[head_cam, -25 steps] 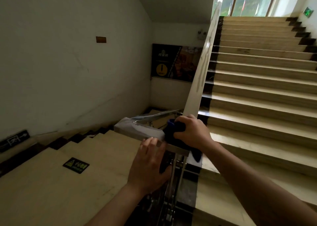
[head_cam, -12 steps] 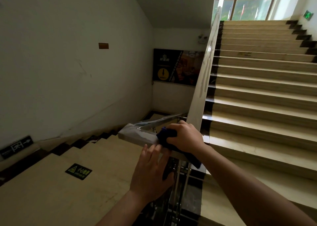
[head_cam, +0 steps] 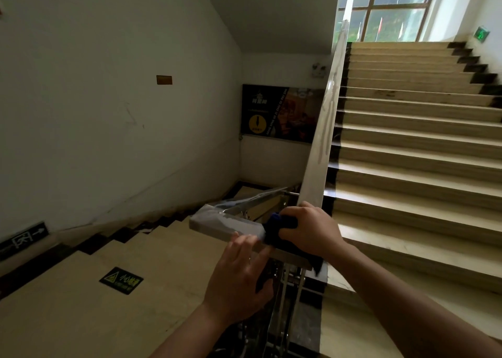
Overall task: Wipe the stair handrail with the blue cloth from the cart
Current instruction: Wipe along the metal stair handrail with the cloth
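Your right hand (head_cam: 309,231) is curled over the blue cloth (head_cam: 279,223), gripping it and pressing it down on the handrail (head_cam: 225,224). It sits at the flat turn where the rail bends to climb beside the upper stairs (head_cam: 413,151). Most of the cloth is hidden under your palm and fingers. Only a dark blue bunch shows at your fingertips, and 1 dark corner hangs off the rail's near edge beneath your wrist.

Your left hand (head_cam: 239,273) is flat, with the fingers straight and close together. Their tips rest against the rail's near edge just beside the cloth. Its thumb is hard to make out against the shadow below.

The rail's top is pale with streaks and glare, so you cannot tell wet from dry. Beneath it the metal balusters (head_cam: 282,292) are dim and partly covered by your left hand and forearm.

The descending stairs (head_cam: 152,251) on your left carry a black-and-yellow warning sticker (head_cam: 121,280), its text too small to read. A dark poster (head_cam: 279,113) hangs on the far landing wall, its right edge hidden by the rising rail. The window (head_cam: 394,10) is cut off at the top, and both forearms run out of view at the bottom.
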